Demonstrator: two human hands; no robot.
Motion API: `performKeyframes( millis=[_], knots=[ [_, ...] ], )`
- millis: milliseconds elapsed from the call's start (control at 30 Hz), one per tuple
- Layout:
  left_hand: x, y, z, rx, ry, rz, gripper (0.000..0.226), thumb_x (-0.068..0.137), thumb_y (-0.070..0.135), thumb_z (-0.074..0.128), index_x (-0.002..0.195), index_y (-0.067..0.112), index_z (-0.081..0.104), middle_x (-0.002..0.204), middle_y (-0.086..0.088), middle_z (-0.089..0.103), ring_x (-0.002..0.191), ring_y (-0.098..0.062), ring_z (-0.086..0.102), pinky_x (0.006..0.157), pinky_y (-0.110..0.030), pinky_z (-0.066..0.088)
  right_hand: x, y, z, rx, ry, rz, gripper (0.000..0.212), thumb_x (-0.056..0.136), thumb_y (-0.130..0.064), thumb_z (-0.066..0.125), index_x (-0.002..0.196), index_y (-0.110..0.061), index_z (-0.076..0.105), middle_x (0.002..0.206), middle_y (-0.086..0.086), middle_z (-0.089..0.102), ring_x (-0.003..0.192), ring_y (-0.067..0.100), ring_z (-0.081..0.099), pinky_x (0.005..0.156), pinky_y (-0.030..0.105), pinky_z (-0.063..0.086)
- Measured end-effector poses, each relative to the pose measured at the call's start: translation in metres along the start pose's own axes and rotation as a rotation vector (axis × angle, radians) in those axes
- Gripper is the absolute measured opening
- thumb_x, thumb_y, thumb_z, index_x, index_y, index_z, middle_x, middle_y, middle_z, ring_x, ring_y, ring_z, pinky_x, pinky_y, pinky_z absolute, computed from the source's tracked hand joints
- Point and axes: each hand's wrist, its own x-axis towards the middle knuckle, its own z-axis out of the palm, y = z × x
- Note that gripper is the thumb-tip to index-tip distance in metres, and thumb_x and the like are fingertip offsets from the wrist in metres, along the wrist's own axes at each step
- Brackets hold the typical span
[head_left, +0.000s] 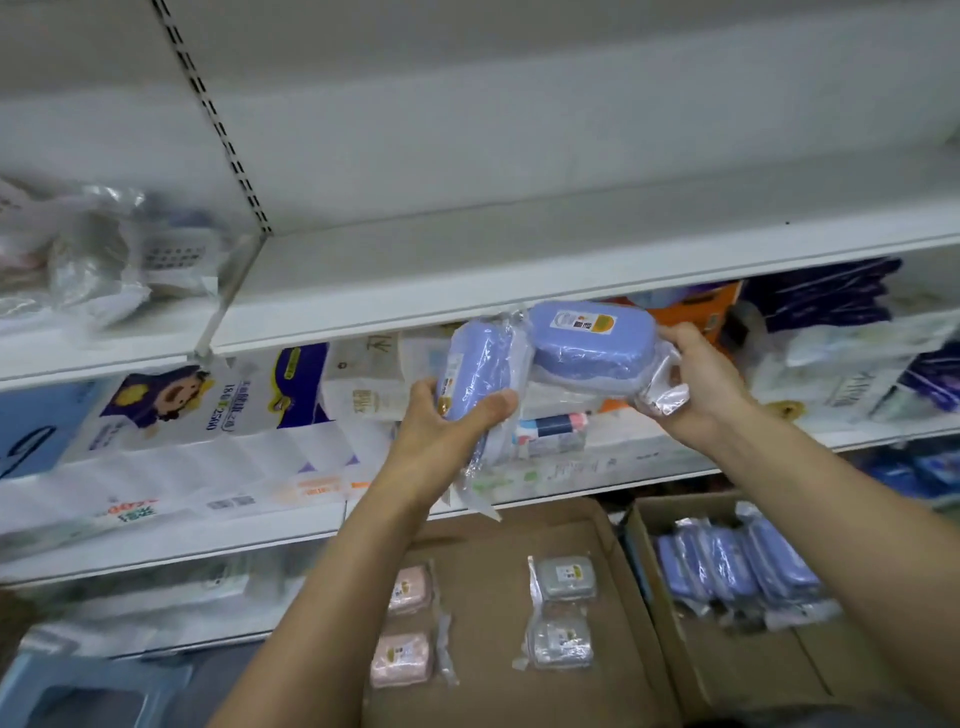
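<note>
In front of a white shelf (519, 291), at the frame's centre, the left hand (441, 431) grips one wrapped blue box (472, 374) held on edge. At two o'clock from it, touching, a second blue box (592, 343) is held by the right hand (701, 384), which pinches its wrapper. At six o'clock sit pink boxes (405, 623) on cardboard (483, 597).

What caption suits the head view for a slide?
Left hand holds a wrapped blue case, right hand a second blue case, before a white shelf; carton of more below.
</note>
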Motion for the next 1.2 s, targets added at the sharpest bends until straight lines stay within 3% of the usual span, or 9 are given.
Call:
performKeyframes(
  millis=[167, 367, 500, 633, 733, 867, 1000, 1100, 1200],
  knots=[
    [-0.009, -0.019, 0.094, -0.041, -0.080, -0.090, 0.063, 0.077, 0.049, 0.076, 0.126, 0.028, 0.043, 0.109, 0.014, 0.060, 0.092, -0.004, 0.064, 0.066, -0.022, 0.047, 0.000, -0.024, -0.091, -0.062, 0.055, -0.028, 0.020, 0.093, -0.021, 0.051, 0.101, -0.019, 0.069, 0.097, 0.001, 0.073, 0.082, 0.017, 0.067, 0.068, 0.030, 0.050],
    [-0.013, -0.061, 0.238, -0.088, -0.163, -0.327, 0.067, 0.075, 0.051, 0.077, 0.126, 0.021, 0.047, 0.112, 0.007, 0.063, 0.095, -0.010, 0.065, 0.077, -0.029, 0.052, 0.022, -0.054, -0.228, -0.111, 0.172, 0.012, 0.025, 0.096, -0.015, 0.048, 0.114, -0.011, 0.066, 0.111, 0.010, 0.069, 0.093, 0.026, 0.065, 0.069, 0.035, 0.051],
    [-0.009, -0.099, 0.322, -0.141, -0.174, -0.459, 0.059, 0.073, 0.053, 0.078, 0.117, 0.024, 0.053, 0.101, 0.011, 0.065, 0.087, -0.003, 0.063, 0.070, -0.022, 0.048, 0.041, -0.047, -0.324, -0.027, 0.216, 0.105, 0.022, 0.100, -0.017, 0.043, 0.105, -0.015, 0.065, 0.088, 0.000, 0.075, 0.076, 0.015, 0.071, 0.062, 0.028, 0.058],
    [0.012, -0.149, 0.387, -0.063, -0.115, -0.597, 0.111, 0.038, 0.088, 0.072, 0.129, 0.029, 0.047, 0.124, 0.004, 0.061, 0.112, -0.023, 0.061, 0.100, -0.047, 0.048, 0.059, -0.019, -0.404, -0.042, 0.346, 0.155, 0.011, 0.088, -0.021, 0.059, 0.098, -0.020, 0.063, 0.082, 0.000, 0.070, 0.068, 0.013, 0.065, 0.061, 0.027, 0.053],
    [0.037, -0.200, 0.427, 0.046, -0.073, -0.665, 0.106, 0.039, 0.096, 0.061, 0.117, 0.027, 0.046, 0.119, 0.008, 0.057, 0.114, -0.027, 0.057, 0.104, -0.048, 0.043, 0.074, 0.007, -0.453, -0.022, 0.428, 0.200, 0.014, 0.094, -0.013, 0.051, 0.092, -0.018, 0.064, 0.077, 0.000, 0.070, 0.066, 0.013, 0.064, 0.058, 0.027, 0.053],
    [0.060, -0.231, 0.474, 0.042, -0.009, -0.674, 0.106, 0.060, 0.071, 0.076, 0.140, 0.012, 0.039, 0.136, -0.011, 0.051, 0.120, -0.033, 0.052, 0.100, -0.037, 0.042, 0.102, 0.039, -0.509, 0.058, 0.558, 0.222, 0.022, 0.098, -0.008, 0.045, 0.095, -0.017, 0.065, 0.078, 0.001, 0.073, 0.079, 0.019, 0.064, 0.064, 0.032, 0.055],
    [0.083, -0.261, 0.510, 0.264, 0.023, -0.597, 0.120, 0.059, 0.069, 0.076, 0.151, 0.020, 0.017, 0.148, -0.015, 0.028, 0.132, -0.038, 0.036, 0.108, -0.050, 0.036, 0.144, 0.073, -0.547, 0.042, 0.612, 0.230, 0.025, 0.094, -0.005, 0.047, 0.101, -0.021, 0.064, 0.088, 0.002, 0.073, 0.077, 0.017, 0.067, 0.070, 0.033, 0.055],
    [0.089, -0.288, 0.530, 0.466, -0.124, -0.462, 0.099, 0.078, 0.051, 0.074, 0.153, 0.036, 0.010, 0.155, -0.010, 0.009, 0.139, -0.036, 0.020, 0.111, -0.046, 0.026, 0.170, 0.101, -0.570, -0.179, 0.697, 0.242, 0.034, 0.090, -0.006, 0.051, 0.114, -0.028, 0.062, 0.114, 0.006, 0.066, 0.099, 0.024, 0.063, 0.092, 0.043, 0.051],
    [0.089, -0.312, 0.540, 0.613, -0.337, -0.365, 0.078, 0.086, 0.042, 0.069, 0.150, 0.040, 0.023, 0.160, -0.006, -0.001, 0.145, -0.036, 0.010, 0.115, -0.040, 0.018, 0.180, 0.116, -0.580, -0.434, 0.654, 0.215, 0.033, 0.093, -0.013, 0.056, 0.124, -0.022, 0.060, 0.118, 0.006, 0.062, 0.102, 0.022, 0.059, 0.085, 0.035, 0.049]
  ],
)
